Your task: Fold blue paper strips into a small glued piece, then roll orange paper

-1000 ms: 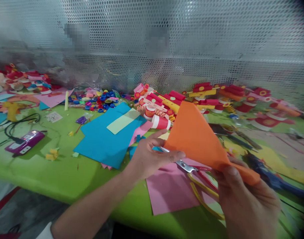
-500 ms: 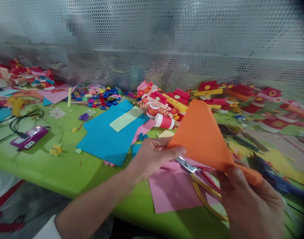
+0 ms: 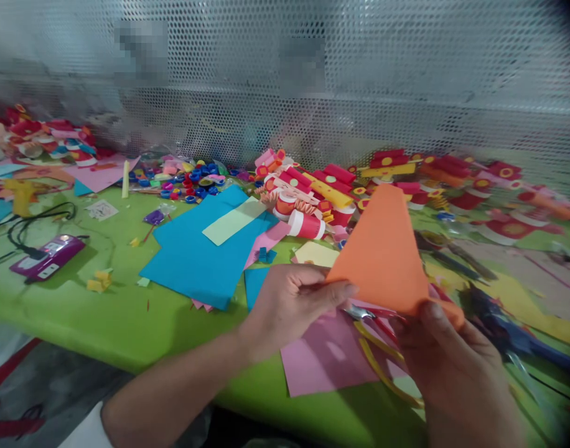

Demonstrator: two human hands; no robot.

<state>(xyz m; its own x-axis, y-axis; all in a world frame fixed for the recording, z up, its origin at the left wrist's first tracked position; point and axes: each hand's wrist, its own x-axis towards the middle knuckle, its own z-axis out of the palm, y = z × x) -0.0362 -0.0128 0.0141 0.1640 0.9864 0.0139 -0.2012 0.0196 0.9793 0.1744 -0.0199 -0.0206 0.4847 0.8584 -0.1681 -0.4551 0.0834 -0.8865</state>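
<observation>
An orange sheet of paper (image 3: 383,249) is held up above the table between my two hands. My left hand (image 3: 297,302) pinches its lower left corner, thumb on top. My right hand (image 3: 448,348) grips the lower right side, where the paper bends over near the thumb. Below the sheet lie scissors (image 3: 383,358) with red and yellow handles, their blades partly hidden by my left hand and the paper. Under them rests a pink sheet of paper (image 3: 322,361) near the table's front edge.
Blue sheets (image 3: 196,261) with a pale green strip (image 3: 233,222) on top lie left of centre. A purple power strip (image 3: 49,256) with cables sits at far left. Paper-cup crafts (image 3: 308,224) and small plastic caps (image 3: 196,180) line the perforated metal wall (image 3: 247,74). A blue glue gun (image 3: 513,330) lies right.
My right hand has shifted left, closer to my left hand. The orange sheet looks narrower and tilts differently, and my left hand has moved slightly right.
</observation>
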